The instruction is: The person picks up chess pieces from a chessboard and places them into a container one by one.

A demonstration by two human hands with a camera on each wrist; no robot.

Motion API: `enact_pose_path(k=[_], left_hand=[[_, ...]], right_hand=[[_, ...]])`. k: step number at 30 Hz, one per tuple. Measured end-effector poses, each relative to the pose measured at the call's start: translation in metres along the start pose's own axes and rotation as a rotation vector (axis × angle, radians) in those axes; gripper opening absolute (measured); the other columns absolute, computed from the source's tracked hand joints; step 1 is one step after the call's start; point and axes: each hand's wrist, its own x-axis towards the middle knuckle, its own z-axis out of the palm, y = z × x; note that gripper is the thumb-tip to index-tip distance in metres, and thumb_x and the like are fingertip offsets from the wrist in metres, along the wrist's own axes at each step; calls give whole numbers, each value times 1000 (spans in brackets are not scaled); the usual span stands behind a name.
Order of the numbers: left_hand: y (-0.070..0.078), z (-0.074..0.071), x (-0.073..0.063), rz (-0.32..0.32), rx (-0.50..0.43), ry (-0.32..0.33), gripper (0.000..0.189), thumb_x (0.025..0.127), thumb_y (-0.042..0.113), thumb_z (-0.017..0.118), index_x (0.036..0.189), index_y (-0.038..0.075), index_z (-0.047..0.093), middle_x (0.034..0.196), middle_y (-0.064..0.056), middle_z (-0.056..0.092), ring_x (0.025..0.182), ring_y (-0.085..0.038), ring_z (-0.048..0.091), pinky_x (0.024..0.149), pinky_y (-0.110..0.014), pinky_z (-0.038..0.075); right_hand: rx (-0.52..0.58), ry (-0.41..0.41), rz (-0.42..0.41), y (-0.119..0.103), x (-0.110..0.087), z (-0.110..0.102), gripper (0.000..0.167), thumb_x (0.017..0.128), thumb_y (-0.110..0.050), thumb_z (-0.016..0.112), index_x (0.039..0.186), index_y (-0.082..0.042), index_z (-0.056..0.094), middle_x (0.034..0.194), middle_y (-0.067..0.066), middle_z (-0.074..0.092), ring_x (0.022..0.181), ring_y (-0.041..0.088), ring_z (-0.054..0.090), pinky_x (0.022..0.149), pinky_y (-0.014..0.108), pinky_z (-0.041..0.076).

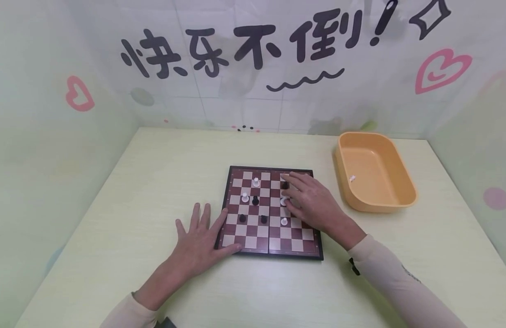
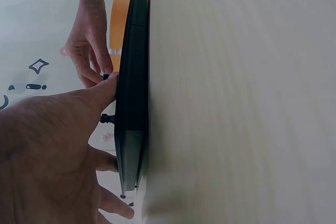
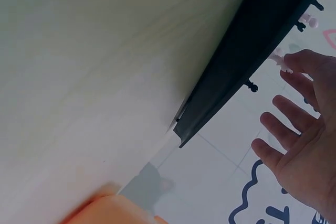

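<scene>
Head view takes in a white wall (image 1: 236, 109) with large black characters and pink hearts, closing off the far side of a pale yellow-green table (image 1: 113, 182). On the table, near its middle, lies a flat chessboard (image 1: 277, 248) with a dark frame, chequered dark red and white and parted by a seam. Beyond its right side sits an orange tray (image 1: 375, 205), apart from the board.

The left hand (image 1: 198, 246) has its fingers spread at the board's near left corner, thumb resting over the near edge, index fingertip at the left edge. The right hand (image 1: 314, 202) reaches over the board's right half; its thumb and index finger pinch a white piece (image 3: 279, 60), while the other fingers extend loosely. Whether that piece touches the board I cannot tell. A black piece (image 1: 285, 185) is just under the right fingers, and another white piece (image 1: 284, 222) stands closer to the near edge. On the left half are two white pieces (image 1: 256, 182) and three black pieces (image 1: 255, 201), all upright
</scene>
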Motion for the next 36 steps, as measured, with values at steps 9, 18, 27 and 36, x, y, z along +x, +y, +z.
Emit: enact_pose_path(k=[9, 18, 27, 36], left_hand=[[0, 3, 0, 2, 1, 17, 97, 87, 75, 58, 160, 14, 36, 160, -32, 23, 150, -49, 5, 101, -85, 9], [0, 4, 0, 7, 11, 19, 97, 88, 75, 58, 160, 14, 36, 160, -32, 24, 150, -49, 6, 101, -85, 9], [0, 2, 0, 5, 14, 7, 97, 88, 76, 56, 160, 14, 35, 160, -33, 23, 150, -50, 6, 100, -85, 10], [0, -2, 0, 1, 20, -7, 97, 89, 77, 54, 160, 14, 35, 159, -33, 24, 149, -51, 7, 100, -85, 10]], right_hand=[[-6, 29, -22, 1, -1, 2, 21, 91, -14, 76, 110, -6, 78, 144, 17, 56, 136, 35, 48, 113, 50, 35], [-8, 27, -17, 0, -2, 2, 21, 93, -15, 75, 112, -5, 77, 144, 18, 56, 136, 36, 49, 113, 49, 36], [3, 61, -12, 1, 0, -1, 19, 92, -14, 75, 109, -6, 76, 143, 18, 57, 134, 34, 50, 112, 47, 38], [1, 37, 12, 1, -2, -4, 18, 92, -15, 75, 107, -6, 76, 144, 18, 56, 135, 34, 50, 111, 48, 38]])
